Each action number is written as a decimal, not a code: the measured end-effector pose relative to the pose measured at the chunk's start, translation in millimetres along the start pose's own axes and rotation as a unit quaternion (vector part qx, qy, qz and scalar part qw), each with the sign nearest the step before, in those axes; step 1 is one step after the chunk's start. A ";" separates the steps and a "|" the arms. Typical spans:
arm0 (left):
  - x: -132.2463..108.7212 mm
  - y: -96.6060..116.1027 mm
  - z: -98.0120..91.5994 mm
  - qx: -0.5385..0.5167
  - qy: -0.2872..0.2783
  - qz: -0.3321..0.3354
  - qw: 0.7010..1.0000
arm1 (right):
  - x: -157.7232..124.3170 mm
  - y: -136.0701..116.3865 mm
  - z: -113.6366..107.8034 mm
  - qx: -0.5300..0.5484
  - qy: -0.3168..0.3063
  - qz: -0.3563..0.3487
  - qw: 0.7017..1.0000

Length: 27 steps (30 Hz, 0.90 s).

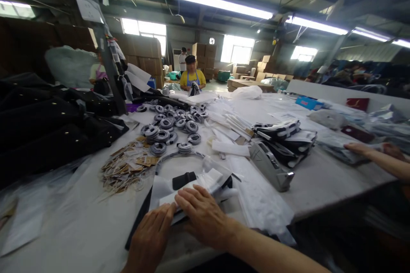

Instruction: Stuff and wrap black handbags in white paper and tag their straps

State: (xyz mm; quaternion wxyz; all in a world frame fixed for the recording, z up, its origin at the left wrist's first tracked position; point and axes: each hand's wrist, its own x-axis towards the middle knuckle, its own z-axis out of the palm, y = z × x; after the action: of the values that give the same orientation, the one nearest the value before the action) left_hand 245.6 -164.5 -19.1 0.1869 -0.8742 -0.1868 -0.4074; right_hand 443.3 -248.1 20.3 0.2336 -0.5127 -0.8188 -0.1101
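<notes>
A white sheet (209,181) lies folded over a dark flat item (141,218) at the table's near edge. At its left end, the fingers of my left hand (150,235) are bent and pressed together on the sheet's near edge; the thumb is hidden. My right hand (203,215) rests on the sheet close beside it, its fingers laid out flat and slightly apart. Just beyond my fingers is a black padded piece (183,180). A grey coiled strap (179,156) curves behind it. Clear plastic partly covers the sheet's right end.
Several rolled grey straps (166,123) and a heap of brown tags (126,166) lie ahead. Rightward are a grey metal tape dispenser (270,166), folded black-and-white fabric (288,140) and plastic bags (256,192). A co-worker's hand (358,148) is far right. Dark fabric (57,123) is piled left.
</notes>
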 end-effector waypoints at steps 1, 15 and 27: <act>-2.9 -2.0 -0.3 0.001 -0.009 -0.011 1.000 | -5.0 3.0 -12.5 0.017 0.010 -0.016 1.000; -10.5 -19.8 -6.7 0.003 -0.051 -0.152 0.987 | -155.9 175.0 -2.4 0.074 0.068 0.446 0.889; -6.6 -16.2 -9.2 0.003 -0.036 -0.207 0.978 | -127.7 189.4 -36.0 0.199 0.150 0.557 0.792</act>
State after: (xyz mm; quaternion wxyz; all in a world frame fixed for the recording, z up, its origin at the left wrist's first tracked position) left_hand 227.9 -156.1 -16.0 0.0945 -0.8302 -0.3715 -0.4048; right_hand 668.5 -278.6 -23.0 0.4715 -0.7989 -0.3503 0.1291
